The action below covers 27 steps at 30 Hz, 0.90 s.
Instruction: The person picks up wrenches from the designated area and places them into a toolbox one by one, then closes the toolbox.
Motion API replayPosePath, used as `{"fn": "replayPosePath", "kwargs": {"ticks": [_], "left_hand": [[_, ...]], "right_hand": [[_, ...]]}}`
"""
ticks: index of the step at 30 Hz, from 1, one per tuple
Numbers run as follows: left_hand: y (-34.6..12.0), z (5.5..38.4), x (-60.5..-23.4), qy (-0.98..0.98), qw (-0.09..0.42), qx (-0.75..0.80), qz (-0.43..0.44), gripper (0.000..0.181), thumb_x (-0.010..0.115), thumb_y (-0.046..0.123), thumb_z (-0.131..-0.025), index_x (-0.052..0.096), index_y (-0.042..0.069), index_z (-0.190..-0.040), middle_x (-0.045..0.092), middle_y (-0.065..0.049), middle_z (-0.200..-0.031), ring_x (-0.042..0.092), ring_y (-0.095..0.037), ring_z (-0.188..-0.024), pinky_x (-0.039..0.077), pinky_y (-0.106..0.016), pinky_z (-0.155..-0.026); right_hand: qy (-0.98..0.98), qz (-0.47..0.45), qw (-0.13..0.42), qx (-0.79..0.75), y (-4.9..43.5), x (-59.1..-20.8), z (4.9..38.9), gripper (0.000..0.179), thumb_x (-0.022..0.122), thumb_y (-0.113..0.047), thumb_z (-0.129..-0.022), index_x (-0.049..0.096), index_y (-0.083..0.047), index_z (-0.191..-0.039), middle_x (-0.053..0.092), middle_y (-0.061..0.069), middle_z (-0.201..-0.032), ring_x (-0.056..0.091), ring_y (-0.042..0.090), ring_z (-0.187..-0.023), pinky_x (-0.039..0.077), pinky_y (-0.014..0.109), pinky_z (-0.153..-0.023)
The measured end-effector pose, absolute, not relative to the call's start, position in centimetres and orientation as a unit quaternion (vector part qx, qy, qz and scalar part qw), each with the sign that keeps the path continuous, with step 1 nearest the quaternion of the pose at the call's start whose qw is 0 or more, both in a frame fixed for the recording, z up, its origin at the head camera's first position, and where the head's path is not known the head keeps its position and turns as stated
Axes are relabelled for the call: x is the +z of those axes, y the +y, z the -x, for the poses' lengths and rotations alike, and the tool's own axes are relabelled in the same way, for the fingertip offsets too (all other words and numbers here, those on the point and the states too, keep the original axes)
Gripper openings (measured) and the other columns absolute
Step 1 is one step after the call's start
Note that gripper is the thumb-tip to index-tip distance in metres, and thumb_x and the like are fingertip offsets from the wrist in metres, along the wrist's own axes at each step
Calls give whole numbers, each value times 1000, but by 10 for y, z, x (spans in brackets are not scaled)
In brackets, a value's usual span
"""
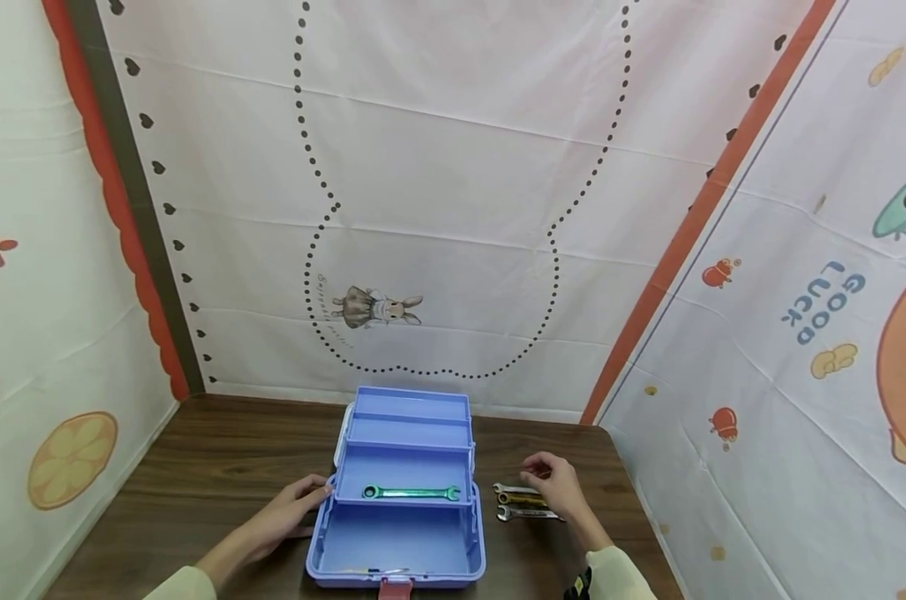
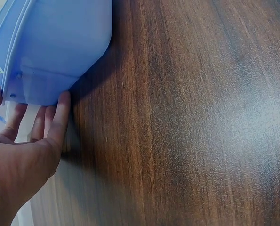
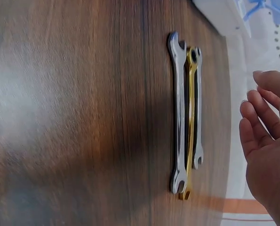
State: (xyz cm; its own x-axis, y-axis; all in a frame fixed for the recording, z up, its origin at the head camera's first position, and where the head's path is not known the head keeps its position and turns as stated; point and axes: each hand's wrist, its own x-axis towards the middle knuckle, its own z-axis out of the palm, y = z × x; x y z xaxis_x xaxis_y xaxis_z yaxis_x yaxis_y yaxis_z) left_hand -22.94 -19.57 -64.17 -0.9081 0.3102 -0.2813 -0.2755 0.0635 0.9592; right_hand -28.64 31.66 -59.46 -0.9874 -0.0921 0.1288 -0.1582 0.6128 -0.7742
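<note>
Hovering hand: right hand [image 1: 560, 487], above the right end of the wrench group; much nearer to it than the left hand [image 1: 287, 510].
Right grip: thumb and fingers parted, loosely bent, nothing held, no wrench contact seen; exact height unclear.
Wrench group: three on the table [image 1: 235, 450], just right of the box [image 1: 397, 537]; from the right fingertips they lie down and toward the near side.
Order: far silver wrench [image 3: 199, 113], gold wrench [image 3: 191, 103] in the middle, near silver wrench [image 3: 179, 108].
Long axis: all three roughly left-right, side by side; thin way across the shafts runs near-far.
Spacing: tight; near silver and gold touching or not, cannot tell.
Green wrench: in the box's raised tray [image 1: 403, 467], also left-right, between the hands, well apart from the right one.
Left grip: fingers spread, tips against the box's left side toward the far end, no wrench held; pressure cannot be told.
Box lid: up, at the far side.
</note>
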Motion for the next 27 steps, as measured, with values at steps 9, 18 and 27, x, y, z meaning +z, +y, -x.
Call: {"fn": "replayPosePath", "kwargs": {"ticks": [9,18,27], "left_hand": [[-196,229,-644,691,218,689,-12,60,57,44,-110,49,-6,-141,55,-23,-136,60,-35,-124,61,-52,-95],[-196,230,-644,695,215,686,-7,61,57,46,-110,50,-6,-141,56,-22,-136,59,-35,-126,61,-53,-95],[-197,230,-646,690,219,689,-14,62,57,45,-110,48,-6,-142,56,-22,-136,59,-33,-125,61,-54,-95]], "right_hand": [[-906,-65,30,417,322,-605,291,16,81,0,-91,74,1,-105,70,3,-91,64,18,-85,54,25,-69],[-908,-60,25,415,324,-615,288,13,81,-1,-92,74,0,-103,70,2,-89,62,17,-82,52,25,-69],[-911,-65,12,408,324,-626,289,13,83,-2,-90,75,-4,-99,70,0,-88,63,14,-80,52,25,-69]]}}
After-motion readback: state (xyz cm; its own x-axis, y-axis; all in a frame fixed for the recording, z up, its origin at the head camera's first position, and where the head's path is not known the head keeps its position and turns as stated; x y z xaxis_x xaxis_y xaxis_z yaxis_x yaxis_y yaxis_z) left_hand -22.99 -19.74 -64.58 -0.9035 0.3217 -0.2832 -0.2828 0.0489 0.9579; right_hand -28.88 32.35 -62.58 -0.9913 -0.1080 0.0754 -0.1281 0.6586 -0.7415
